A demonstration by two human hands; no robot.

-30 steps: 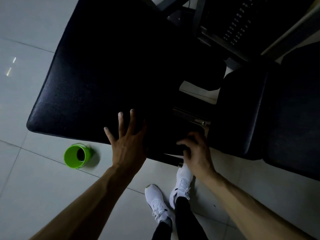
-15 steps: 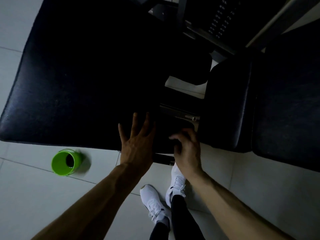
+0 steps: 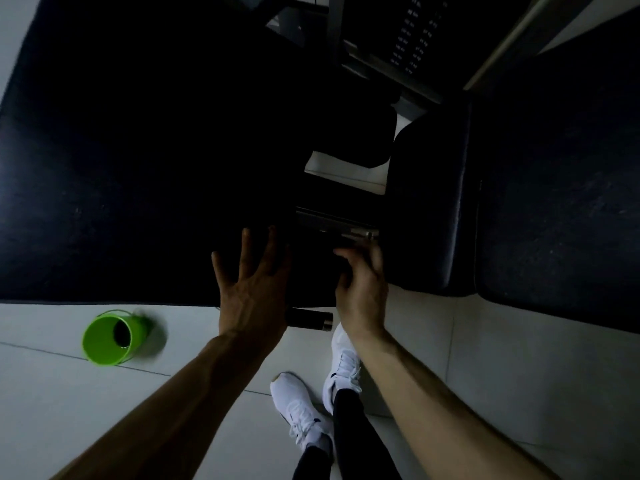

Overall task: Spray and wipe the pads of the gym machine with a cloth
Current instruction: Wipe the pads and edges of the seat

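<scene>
Your left hand (image 3: 250, 289) lies flat, fingers spread, on the black pad (image 3: 121, 168) filling the upper left; your right hand (image 3: 361, 289) curls beside it, grip unclear. The green bucket (image 3: 98, 353), lower left, holds something dark.

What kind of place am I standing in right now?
Most likely a gym. A broad black padded bench fills the left of the view, a weight stack with numbered plates stands behind it, and another black pad sits to the right, all over a pale tiled floor.
</scene>
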